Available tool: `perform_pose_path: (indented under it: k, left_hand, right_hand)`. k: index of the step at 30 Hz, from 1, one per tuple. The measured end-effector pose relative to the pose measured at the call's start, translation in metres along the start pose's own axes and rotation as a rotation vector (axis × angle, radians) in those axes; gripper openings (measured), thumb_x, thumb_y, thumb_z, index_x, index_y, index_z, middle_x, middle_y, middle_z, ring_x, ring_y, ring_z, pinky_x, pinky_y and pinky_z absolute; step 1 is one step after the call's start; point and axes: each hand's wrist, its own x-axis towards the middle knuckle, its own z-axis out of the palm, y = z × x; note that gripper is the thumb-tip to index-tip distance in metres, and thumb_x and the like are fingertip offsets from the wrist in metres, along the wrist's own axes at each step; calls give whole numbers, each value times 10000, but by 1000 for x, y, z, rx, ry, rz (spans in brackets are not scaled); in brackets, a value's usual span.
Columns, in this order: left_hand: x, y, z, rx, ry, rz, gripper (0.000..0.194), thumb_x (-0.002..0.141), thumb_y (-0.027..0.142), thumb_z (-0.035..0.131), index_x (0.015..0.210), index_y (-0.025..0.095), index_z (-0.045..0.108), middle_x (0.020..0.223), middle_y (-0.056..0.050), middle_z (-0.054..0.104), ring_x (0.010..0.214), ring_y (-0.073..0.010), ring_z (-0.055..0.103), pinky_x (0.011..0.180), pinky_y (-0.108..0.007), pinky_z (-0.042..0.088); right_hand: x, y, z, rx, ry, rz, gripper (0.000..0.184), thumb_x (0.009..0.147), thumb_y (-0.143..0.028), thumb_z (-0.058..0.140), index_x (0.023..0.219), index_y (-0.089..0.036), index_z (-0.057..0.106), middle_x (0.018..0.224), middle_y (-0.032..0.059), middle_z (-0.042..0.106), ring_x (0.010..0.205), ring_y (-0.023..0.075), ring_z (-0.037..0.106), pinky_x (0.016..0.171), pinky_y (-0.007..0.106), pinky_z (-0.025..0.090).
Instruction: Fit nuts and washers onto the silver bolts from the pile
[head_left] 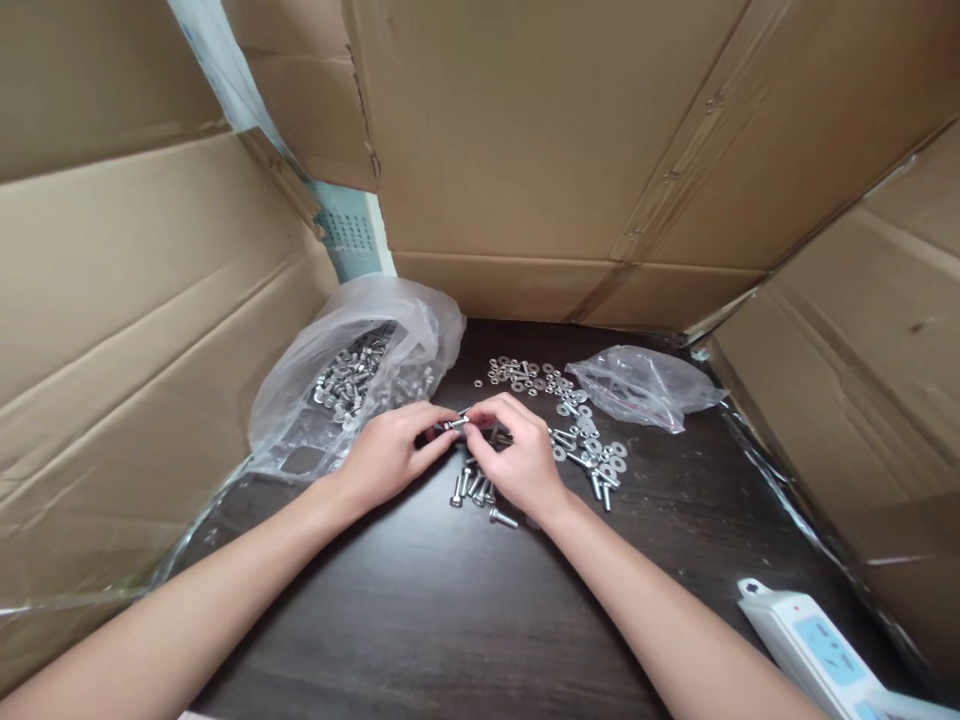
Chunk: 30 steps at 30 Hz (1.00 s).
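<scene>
Between my two hands is a small silver bolt [457, 424], lying roughly level. My left hand [397, 450] pinches its left end between thumb and fingers. The fingers of my right hand [517, 450] close on the other end; whether a nut or washer is there, I cannot tell. Just below the fingers, several loose bolts [472, 487] lie on the dark table, and a single bolt [503, 518] rests nearer to me. Right of my right hand, washers [615, 458] and more bolts are scattered, partly hidden by that hand.
At the left stands an open clear plastic bag [300, 400] with many metal fasteners [352, 375] inside. A crumpled plastic bag [645, 385] lies at the back right. Cardboard walls [562, 150] enclose the dark table [420, 620]. A white power strip [810, 640] sits at the front right.
</scene>
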Motion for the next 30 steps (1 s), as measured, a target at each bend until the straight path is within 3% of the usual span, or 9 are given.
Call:
perform_pose_path:
  k: [13,18,24,30]
  left_hand:
    - [1,0,-1,-10,-26,18,246,1031,309,503,1165,195,675,1081,-84,724,934,-219,692,858,-335,548]
    - [1,-2,-1,-17,-30,25,251,1029,312,496,1154,188,676,1061,-90,718,929,-224,686,848,-340,546]
    - [2,-3,-2,-32,-33,35,251,1036,315,493,1154,186,673,1066,-90,712,936,-220,682,881,-345,546]
    - [1,-4,-3,-36,-29,62,242,1039,295,495,1162,171,664,1084,-96,707,939,-213,681,858,-331,539]
  right_hand:
    - [-4,8,2,-83,-59,-66,212,921,-102,577,1004,-214,735,922,51,691,847,183,680,784,322,586]
    - [-6,10,4,-105,-35,-102,205,935,-127,588,1006,-233,749,1084,77,702,958,197,709,867,358,603]
    - [-4,5,1,-104,-55,-38,169,945,-148,609,1061,-213,714,960,49,738,850,185,721,801,334,591]
    - [-3,4,1,-133,-55,-47,72,970,-202,624,971,-208,696,893,39,735,813,187,696,751,331,533]
